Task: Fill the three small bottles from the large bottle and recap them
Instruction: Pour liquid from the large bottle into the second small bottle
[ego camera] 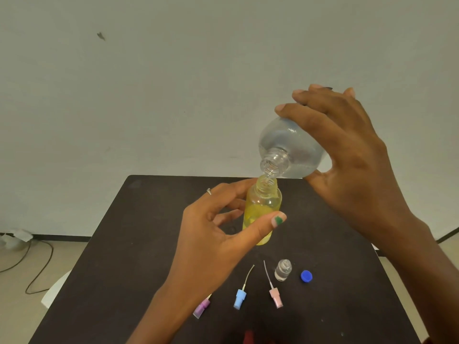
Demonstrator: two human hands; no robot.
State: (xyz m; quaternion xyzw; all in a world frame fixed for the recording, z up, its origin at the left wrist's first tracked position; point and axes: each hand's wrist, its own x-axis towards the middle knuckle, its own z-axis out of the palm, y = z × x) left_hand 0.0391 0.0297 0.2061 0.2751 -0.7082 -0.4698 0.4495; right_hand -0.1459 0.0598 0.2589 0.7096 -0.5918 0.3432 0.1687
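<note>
While hands [211, 227] [347, 155] grip bottles [263, 209] [293, 147], loose spray caps [239, 297] beside blue lid [306, 276].

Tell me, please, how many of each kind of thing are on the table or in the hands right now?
Large bottles: 1, clear, tipped in the right hand.
Small bottles: 2, yellow in the left hand, clear standing.
Spray tops: 3, purple, blue, pink.
Screw caps: 1, blue.
Total: 7.
</note>
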